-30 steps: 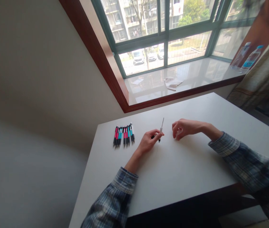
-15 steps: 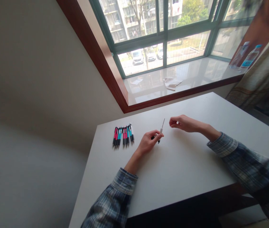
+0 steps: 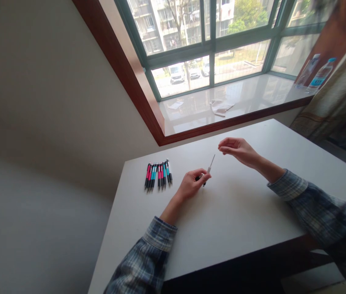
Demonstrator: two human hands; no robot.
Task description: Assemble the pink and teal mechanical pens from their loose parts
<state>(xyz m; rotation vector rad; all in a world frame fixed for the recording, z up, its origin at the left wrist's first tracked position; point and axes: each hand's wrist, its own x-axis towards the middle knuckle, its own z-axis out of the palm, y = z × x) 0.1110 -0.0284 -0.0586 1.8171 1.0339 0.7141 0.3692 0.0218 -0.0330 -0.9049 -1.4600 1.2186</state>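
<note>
My left hand point(image 3: 193, 183) is closed around a partly disassembled pen point(image 3: 209, 169). Its white part and a thin refill point up and away, while a dark end shows below the fingers. My right hand point(image 3: 237, 150) is raised just right of the refill tip, apart from it, thumb and fingertips pinched together. Whatever sits in that pinch is too small to make out. Left of my left hand lie several click pens point(image 3: 158, 175) in red and teal with black grips, side by side in two groups.
The white table point(image 3: 222, 228) meets the wall and a wood-framed window sill at the back. On the sill are a crumpled cloth point(image 3: 221, 108), a paper piece point(image 3: 176, 105) and two plastic bottles point(image 3: 322, 75). A curtain point(image 3: 322, 94) hangs at the right.
My right hand has risen and moved a little away from me, still pinched. The pen in my left hand has tilted slightly to the right. The row of pens is unchanged.
</note>
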